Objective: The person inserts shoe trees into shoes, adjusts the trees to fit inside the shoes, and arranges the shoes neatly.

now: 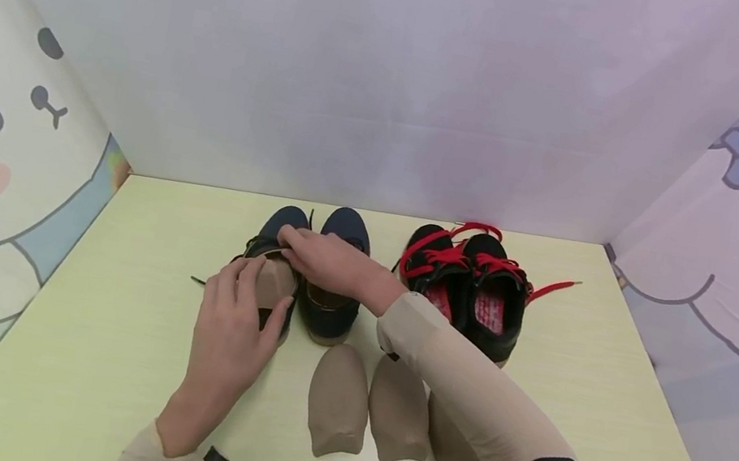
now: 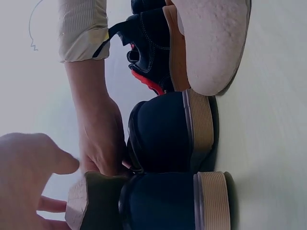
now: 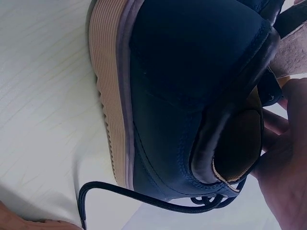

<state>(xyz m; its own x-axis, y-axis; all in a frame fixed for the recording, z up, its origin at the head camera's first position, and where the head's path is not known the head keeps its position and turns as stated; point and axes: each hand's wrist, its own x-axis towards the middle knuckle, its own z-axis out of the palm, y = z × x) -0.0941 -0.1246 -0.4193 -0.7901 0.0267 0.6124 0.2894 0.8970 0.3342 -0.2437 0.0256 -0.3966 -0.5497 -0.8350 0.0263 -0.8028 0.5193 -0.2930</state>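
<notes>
On the pale yellow-green tabletop point(image 1: 96, 347), the left hand point(image 1: 233, 330) comes first from the left. Its fingers curl round a tan, rounded shoe insert point(image 1: 273, 283) and hold it at the mouth of the left dark navy lace-up shoe with a ribbed tan sole point(image 1: 273, 247). The insert's long axis runs along the shoe, toe end pointing away from the person, so it sits directly ahead of the left hand's fingertips.

The right hand point(image 1: 327, 260) reaches across from the right and pinches the upper edge of that same shoe's opening, holding it wide; in the right wrist view its fingers point(image 3: 288, 158) lie against the collar. It crosses over the second navy shoe point(image 1: 334, 282), which stands just beside the first, touching it.

Nearer the person lie two more tan inserts point(image 1: 338, 398) point(image 1: 399, 409), side by side, with a third partly hidden under the right sleeve point(image 1: 459, 395). Further right stands a pair of black shoes with red laces point(image 1: 470, 289), their openings unfilled.
</notes>
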